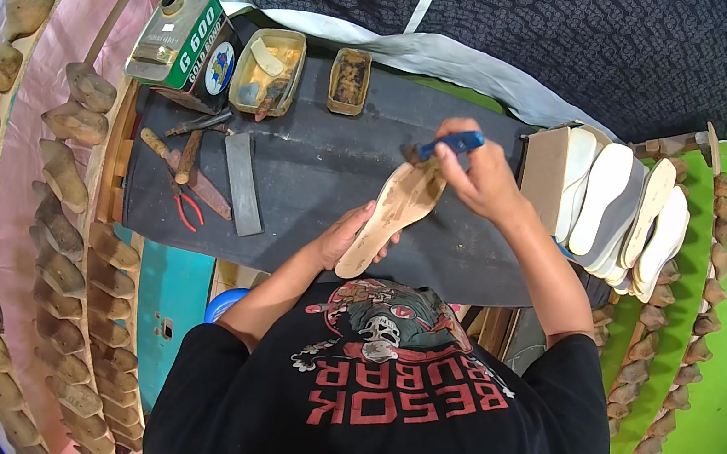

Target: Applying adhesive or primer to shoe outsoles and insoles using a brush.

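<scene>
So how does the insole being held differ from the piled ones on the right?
The held insole is tan with darker brown patches; the piled insoles are mostly off-white. The held insole is in the left hand, with a brush at its upper end; the piled insoles overlap one another, untouched by either hand. Both have a sole outline that narrows along its length.

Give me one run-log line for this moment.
left hand: holding insole | right hand: holding blue-handled brush at insole's toe end, contact unclear | insole face: brown patches
</scene>
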{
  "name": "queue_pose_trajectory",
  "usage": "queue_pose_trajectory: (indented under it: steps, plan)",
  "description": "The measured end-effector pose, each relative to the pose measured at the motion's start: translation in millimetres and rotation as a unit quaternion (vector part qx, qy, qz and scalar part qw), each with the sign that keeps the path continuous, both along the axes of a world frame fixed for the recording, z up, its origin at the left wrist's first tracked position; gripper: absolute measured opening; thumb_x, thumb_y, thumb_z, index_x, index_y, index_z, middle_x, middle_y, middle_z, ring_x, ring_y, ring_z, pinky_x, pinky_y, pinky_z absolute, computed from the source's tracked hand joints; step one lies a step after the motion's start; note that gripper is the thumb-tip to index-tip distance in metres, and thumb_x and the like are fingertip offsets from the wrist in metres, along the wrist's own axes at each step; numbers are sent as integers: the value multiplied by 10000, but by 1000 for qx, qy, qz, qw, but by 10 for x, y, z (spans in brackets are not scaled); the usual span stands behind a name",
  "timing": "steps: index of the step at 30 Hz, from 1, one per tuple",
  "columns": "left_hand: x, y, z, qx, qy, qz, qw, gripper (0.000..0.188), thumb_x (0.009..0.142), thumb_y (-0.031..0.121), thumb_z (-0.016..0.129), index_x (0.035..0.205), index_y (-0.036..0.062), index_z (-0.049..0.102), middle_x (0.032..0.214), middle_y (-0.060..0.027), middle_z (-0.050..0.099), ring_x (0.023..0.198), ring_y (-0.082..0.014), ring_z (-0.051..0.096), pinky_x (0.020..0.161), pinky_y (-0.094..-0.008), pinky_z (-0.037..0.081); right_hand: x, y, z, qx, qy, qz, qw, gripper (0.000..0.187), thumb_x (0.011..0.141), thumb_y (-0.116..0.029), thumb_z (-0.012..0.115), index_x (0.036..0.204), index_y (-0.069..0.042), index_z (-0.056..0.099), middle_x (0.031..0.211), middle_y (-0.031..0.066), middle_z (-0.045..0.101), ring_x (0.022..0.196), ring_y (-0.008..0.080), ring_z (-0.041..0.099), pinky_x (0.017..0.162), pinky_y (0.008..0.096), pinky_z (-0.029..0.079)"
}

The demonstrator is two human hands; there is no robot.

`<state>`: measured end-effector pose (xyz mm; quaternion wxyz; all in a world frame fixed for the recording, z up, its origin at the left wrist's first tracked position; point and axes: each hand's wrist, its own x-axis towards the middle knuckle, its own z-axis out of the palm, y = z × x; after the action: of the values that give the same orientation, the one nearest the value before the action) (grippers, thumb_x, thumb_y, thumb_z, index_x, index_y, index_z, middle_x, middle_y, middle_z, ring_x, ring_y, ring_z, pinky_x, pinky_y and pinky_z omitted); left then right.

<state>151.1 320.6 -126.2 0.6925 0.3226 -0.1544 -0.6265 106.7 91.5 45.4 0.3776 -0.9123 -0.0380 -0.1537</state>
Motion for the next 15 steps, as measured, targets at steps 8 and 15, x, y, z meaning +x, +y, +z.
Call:
queue_pose_trajectory:
  steps: [8,15]
  plan:
    - [7,-37,120,-13,-25,20,999,555,1049,568,360,1203,69,546,1008,-81,629,768,-133,640,672,-267,547,-127,217,49,-17,-18,62,998,177,930,-120,641,1054,-26,556,842,149,649,711,323,669,661,392,522]
    - [11,-45,-8,-43,18,18,999,594,1047,583,346,1265,66,540,1015,-88,623,792,-144,638,687,-299,539,-53,-88,-13,-58,-64,-49,995,170,912,-107,648,1038,-19,574,860,146,664,719,310,683,661,388,539]
